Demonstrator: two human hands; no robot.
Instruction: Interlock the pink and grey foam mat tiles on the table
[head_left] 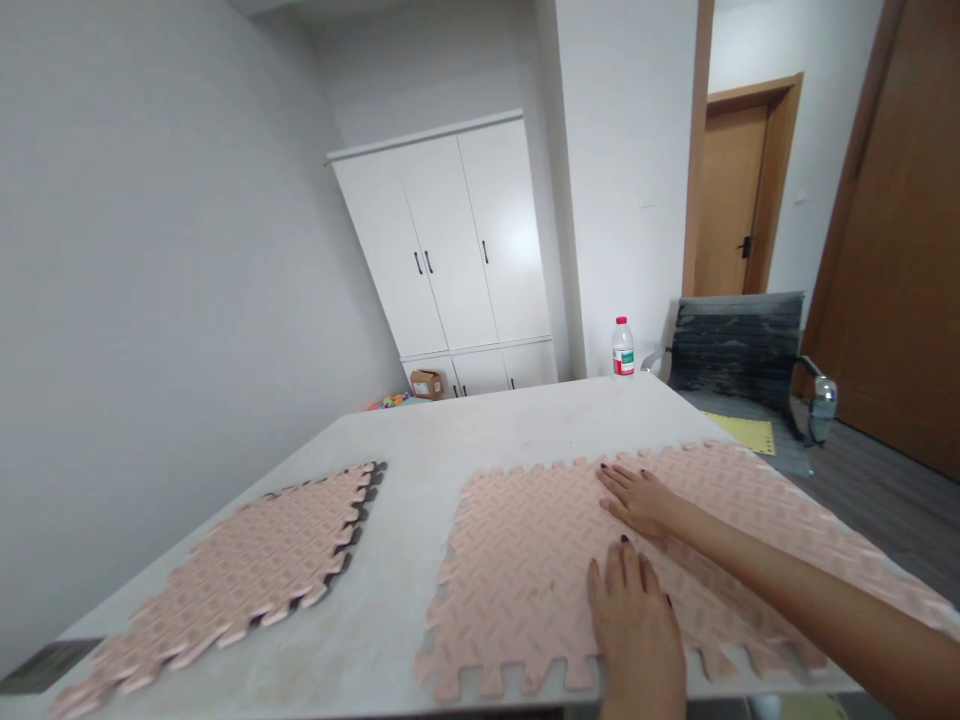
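Observation:
My left hand lies palm down near the front edge of a pink foam puzzle mat, fingers pointing away from me. Farther back, my right hand rests flat on the same pink foam surface, fingers stretched to the left. Neither hand grips anything. The mat has a raised woven-look pattern and toothed edges, and it extends right under my right forearm to the table's right side. My hands and forearm cover part of its middle, so whether a join runs there is hard to tell.
More pink foam tiles lie stacked at the left, a dark layer showing beneath. A red-capped bottle stands at the white table's far right corner. Beyond are a black chair, a cardboard box and a white cabinet.

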